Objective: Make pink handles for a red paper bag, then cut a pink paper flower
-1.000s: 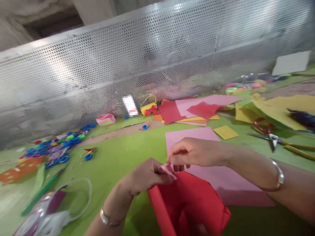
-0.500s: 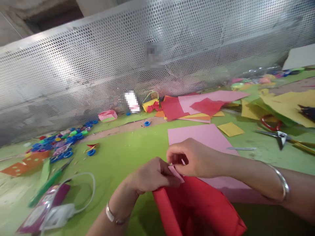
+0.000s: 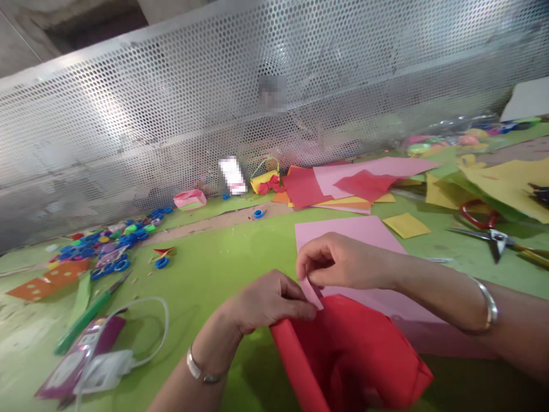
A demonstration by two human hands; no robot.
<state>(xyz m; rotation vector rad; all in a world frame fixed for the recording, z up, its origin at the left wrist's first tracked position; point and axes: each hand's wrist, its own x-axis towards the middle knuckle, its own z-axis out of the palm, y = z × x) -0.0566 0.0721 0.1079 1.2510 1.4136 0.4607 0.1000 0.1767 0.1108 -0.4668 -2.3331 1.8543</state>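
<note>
My left hand (image 3: 266, 300) and my right hand (image 3: 338, 263) pinch the same small pink paper strip (image 3: 311, 293) at the upper corner of a red paper box (image 3: 351, 355). The fingers of both hands are closed on the strip. The red box sits open toward me on the green table (image 3: 206, 274), its rolled left edge running down to the frame's bottom. A large pink sheet (image 3: 364, 234) lies flat under my right forearm. Each wrist carries a silver bangle.
Loose red, pink and yellow sheets (image 3: 343, 189) lie at the back centre, more yellow ones at right. Scissors (image 3: 493, 237) lie at the right; a green pen (image 3: 86, 315), a charger with cable (image 3: 107, 366) and coloured rings (image 3: 115, 246) at left. A perforated metal wall (image 3: 274, 103) closes the back.
My right hand's fingers shifted slightly on the pink strip, which now points down toward the box corner. The view drifted a little; the box stays in place.
</note>
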